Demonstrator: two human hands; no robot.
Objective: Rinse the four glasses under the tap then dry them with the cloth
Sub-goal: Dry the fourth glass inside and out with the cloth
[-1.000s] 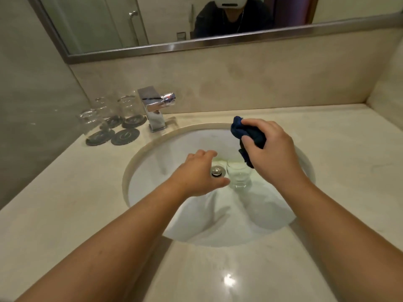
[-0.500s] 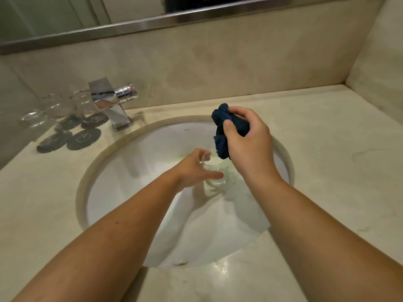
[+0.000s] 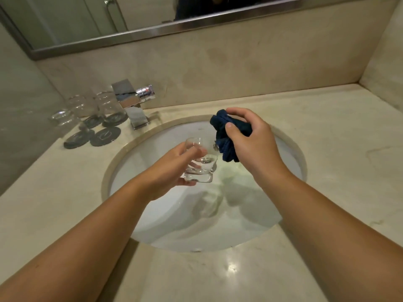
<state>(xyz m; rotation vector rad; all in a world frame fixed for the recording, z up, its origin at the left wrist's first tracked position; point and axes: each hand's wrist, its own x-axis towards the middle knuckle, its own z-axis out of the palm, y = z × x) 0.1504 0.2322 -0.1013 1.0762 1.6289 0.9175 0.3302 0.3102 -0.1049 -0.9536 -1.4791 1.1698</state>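
Left hand grips clear tumbler above centre of sink basin. Right hand clutches bunched navy cloth at tumbler's 1 o'clock, near its rim. Hands apart. Three other glasses stand among dark coasters, basin's 10 o'clock, beside tap.
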